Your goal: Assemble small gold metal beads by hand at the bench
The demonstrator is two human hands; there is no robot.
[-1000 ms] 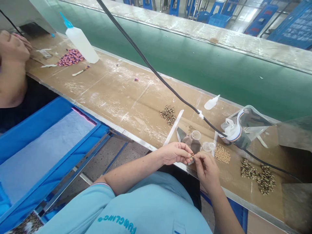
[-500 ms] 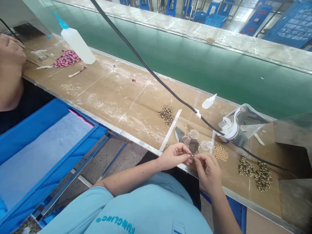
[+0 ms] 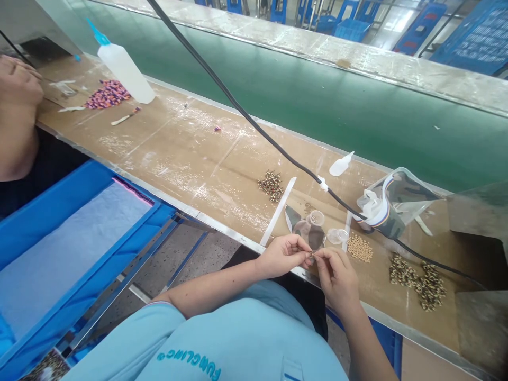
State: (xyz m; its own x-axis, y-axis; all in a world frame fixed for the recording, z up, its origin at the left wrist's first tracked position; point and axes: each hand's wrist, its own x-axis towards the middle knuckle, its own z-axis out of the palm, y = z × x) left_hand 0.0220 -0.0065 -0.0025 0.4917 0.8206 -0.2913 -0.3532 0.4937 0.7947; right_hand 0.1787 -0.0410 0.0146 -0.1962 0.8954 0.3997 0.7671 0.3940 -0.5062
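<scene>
Fingertips of my left hand [image 3: 283, 255] and my right hand [image 3: 336, 272] meet in a pinch over the table's near edge. Between them is a tiny dark-and-gold piece [image 3: 311, 254], mostly covered by the fingers. Just beyond lie a camouflage cloth [image 3: 294, 218], a small clear cup [image 3: 316, 217] and a clear lid or dish [image 3: 336, 236]. To the right of my hands sit a pile of tan beads [image 3: 360, 247] and a pile of black-and-gold pieces [image 3: 431, 286]. Farther left is a pile of small dark-and-gold pieces [image 3: 270, 185].
A black cable [image 3: 238, 108] hangs diagonally across the table [image 3: 186, 159]. A small white bottle [image 3: 342, 164] and a clear visor [image 3: 400, 206] stand behind. At far left are a large bottle [image 3: 126, 74], pink-purple pieces [image 3: 107, 95] and another person's hand [image 3: 19, 79].
Both hands keep their pinch at nearly the same spot. My right hand has shifted very slightly left; the piece between the fingers shows a little less.
</scene>
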